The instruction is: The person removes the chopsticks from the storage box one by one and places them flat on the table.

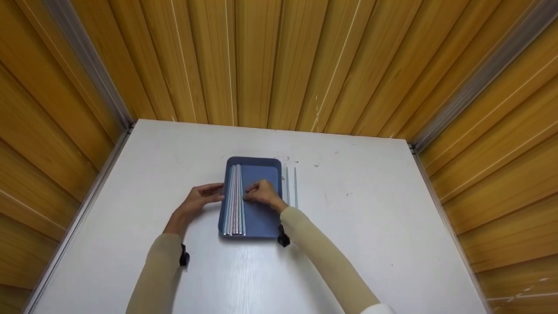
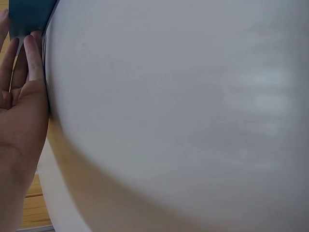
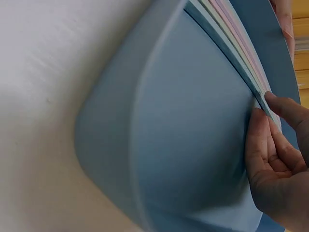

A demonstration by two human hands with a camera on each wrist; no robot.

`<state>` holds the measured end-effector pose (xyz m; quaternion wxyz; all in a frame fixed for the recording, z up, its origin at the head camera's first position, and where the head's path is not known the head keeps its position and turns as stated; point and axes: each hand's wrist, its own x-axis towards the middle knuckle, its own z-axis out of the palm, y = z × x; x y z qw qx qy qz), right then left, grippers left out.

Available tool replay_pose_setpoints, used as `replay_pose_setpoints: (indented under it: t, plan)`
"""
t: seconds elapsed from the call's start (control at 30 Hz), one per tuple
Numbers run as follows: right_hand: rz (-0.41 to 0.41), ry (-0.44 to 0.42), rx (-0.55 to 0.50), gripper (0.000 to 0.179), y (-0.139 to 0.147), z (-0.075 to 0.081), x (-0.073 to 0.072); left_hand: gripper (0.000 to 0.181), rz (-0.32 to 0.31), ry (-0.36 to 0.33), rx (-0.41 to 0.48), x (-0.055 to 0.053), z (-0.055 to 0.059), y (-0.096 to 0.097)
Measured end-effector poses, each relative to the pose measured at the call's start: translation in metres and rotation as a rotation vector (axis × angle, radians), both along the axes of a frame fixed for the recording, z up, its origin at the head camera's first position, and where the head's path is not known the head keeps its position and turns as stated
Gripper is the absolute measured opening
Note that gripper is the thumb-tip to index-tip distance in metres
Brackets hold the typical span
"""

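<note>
A blue rectangular tray (image 1: 263,224) lies on the white table. Along its left side, several long thin pastel sticks (image 1: 234,200), in pale blue, pink and whitish tones, lie side by side. My right hand (image 1: 262,192) is inside the tray at the right edge of this row. In the right wrist view its thumb and fingers (image 3: 285,108) pinch the outermost pale blue stick (image 3: 227,50). At the tray's left outer wall, my left hand (image 1: 201,198) touches the side with fairly straight fingers, also visible in the left wrist view (image 2: 34,58).
Two pale blue sticks (image 1: 296,187) lie on the table (image 1: 370,209) just right of the tray, partly behind the right forearm. Small specks (image 1: 317,165) dot the tabletop near them. Wood-patterned panels (image 1: 261,65) enclose the table at the back and sides.
</note>
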<state>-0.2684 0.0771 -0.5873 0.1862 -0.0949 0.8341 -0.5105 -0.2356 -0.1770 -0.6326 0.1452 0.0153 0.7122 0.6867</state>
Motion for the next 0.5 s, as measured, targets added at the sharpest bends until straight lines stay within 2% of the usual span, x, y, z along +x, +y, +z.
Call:
replay_pose_setpoints:
  t: [0.23,0.33,0.5]
  plan:
    - [-0.027,0.08,0.103,0.026,-0.006,-0.002,0.003,0.058,0.001,0.021,0.046,0.001,-0.001,-0.001]
    - [-0.045,0.074,0.123,0.025,-0.009,-0.002,0.004,0.059,-0.005,0.029,0.043,0.001,-0.001,0.0]
    - [-0.075,0.119,0.203,0.024,-0.016,-0.002,0.004,0.059,-0.009,0.021,0.022,-0.001,0.001,0.0]
